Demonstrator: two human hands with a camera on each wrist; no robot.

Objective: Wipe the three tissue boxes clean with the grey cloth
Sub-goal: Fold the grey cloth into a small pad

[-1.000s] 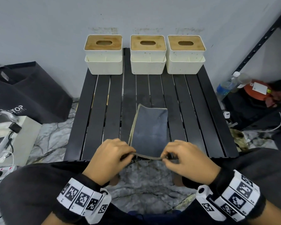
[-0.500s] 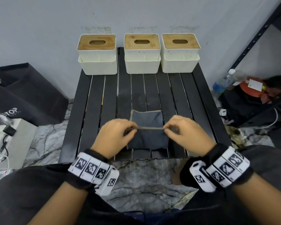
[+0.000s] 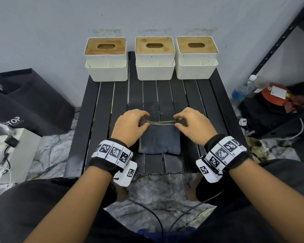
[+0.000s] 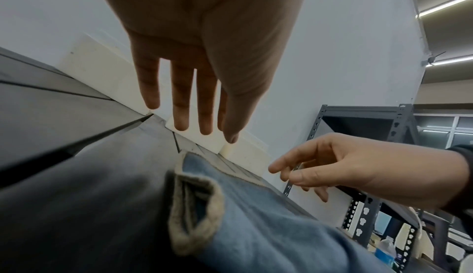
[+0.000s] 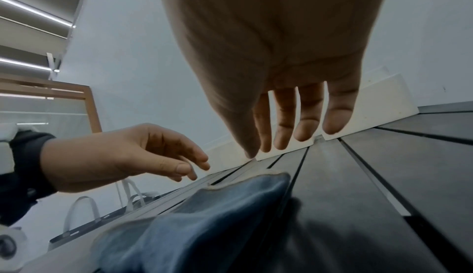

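Three cream tissue boxes with wooden lids stand in a row at the table's far edge: left [image 3: 106, 58], middle [image 3: 154, 57], right [image 3: 197, 56]. The grey cloth [image 3: 159, 141] lies folded on the black slatted table [image 3: 102, 120], its two hemmed edges stacked at the far side. My left hand [image 3: 142, 121] and right hand [image 3: 176, 121] hover at those edges' two corners. In the wrist views the cloth [image 4: 256, 216] [image 5: 204, 206] rests on the slats, while the left hand [image 4: 204, 133] and right hand [image 5: 266, 150] are just above it with straight fingers, holding nothing.
A black bag [image 3: 25, 106] and a white device [image 3: 0, 146] sit on the floor at left. A water bottle [image 3: 242, 90] and a dark metal shelf [image 3: 279, 41] are at right. Cables run over the marble floor by my knees.
Both hands carried the cloth's near edge away from me and laid it on the far edge, folding it in half. The fingers that pinched it have since straightened.
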